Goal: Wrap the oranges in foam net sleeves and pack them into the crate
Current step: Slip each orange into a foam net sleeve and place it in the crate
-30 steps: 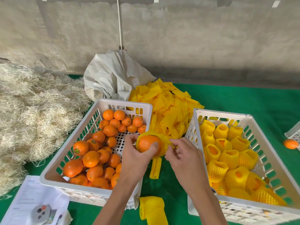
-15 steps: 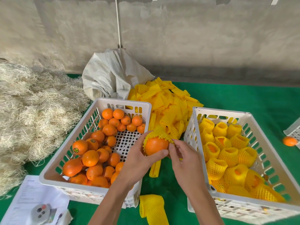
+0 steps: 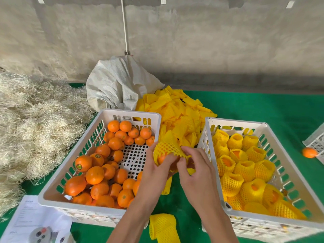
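Green-covered bench [image 3: 263, 109], landmark is the left crate [image 3: 52, 193] of bare oranges [image 3: 94, 174]. Nearest the camera, beside its near left corner, a printed sheet [image 3: 31, 220] with a small grey device [image 3: 41, 233] on it; just off its near right corner a loose foam sleeve [image 3: 163, 227] lies flat on the green. Above the crate's right wall both hands meet: left hand [image 3: 156, 174] cups an orange [image 3: 162, 158] from below, grip curled round it, right hand [image 3: 196, 171] pinches the yellow foam net sleeve [image 3: 168, 148] that covers the fruit. Sleeve's long axis tilts up and away, loose open end pointing toward the far wall; only a sliver of orange shows at the near end. Right of the left crate stands the packing crate [image 3: 273, 134], rows of sleeved oranges [image 3: 245, 169] with open ends up. Beyond that a stray orange [image 3: 309, 152] beside another crate's corner [image 3: 315, 139]. Behind the left crate, a pile of flat sleeves [image 3: 177, 109], a white woven sack [image 3: 115, 85], straw [image 3: 31, 120] to its left. Farthest: bare concrete wall [image 3: 192, 41] with a thin white pipe [image 3: 124, 25].
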A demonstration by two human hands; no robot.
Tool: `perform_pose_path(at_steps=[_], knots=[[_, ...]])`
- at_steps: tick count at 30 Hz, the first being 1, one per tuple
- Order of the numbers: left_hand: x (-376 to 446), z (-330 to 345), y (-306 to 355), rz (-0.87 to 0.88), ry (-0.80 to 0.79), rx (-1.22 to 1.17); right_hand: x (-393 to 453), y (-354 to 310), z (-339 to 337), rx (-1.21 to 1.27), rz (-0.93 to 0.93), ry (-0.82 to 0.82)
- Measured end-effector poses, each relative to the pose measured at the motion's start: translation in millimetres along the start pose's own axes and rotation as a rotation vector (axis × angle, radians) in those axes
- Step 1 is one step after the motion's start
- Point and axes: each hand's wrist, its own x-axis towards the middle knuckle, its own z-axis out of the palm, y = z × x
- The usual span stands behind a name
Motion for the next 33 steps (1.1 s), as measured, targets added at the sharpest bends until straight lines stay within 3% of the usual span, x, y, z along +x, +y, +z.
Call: perform_pose_path(at_steps=[4, 6, 8, 13, 17, 19, 23, 29, 31, 33], knots=[[-1, -12, 2, 0.031, -0.131, 0.137, 4, 9, -8, -0.093, -0.019, -0.078], [-1, -14, 4, 0.146, -0.050, 0.343, 5, 12, -11, -0.127, -0.016, -0.094], [-1, -14, 2, 0.282, 0.136, 0.486, 5, 11, -12, -0.108, -0.028, -0.100], [1, -6, -3, 0.312, 0.360, 0.346, 0, 2, 2, -0.049, -0.115, -0.021], [3, 1, -9, 0.155, 0.182, 0.084, -2, 5, 11, -0.060, 0.019, -0.071], [5, -3, -9, 0.136, 0.126, 0.150, -4, 9, 10, -0.071, 0.077, -0.115], [4, -12, -5, 0.165, 0.015, 0.379, -1, 15, 2, -0.118, 0.081, -0.052], [4, 0, -7, 0.319, 0.188, 0.425, -4, 9, 0, -0.165, -0.010, -0.029], [3, 6, -10, 0.258, 0.200, 0.382, -5, 10, -8, -0.139, -0.024, -0.006], [3, 15, -14, 0.117, 0.226, 0.311, -7, 12, -20, -0.164, -0.025, -0.099]])
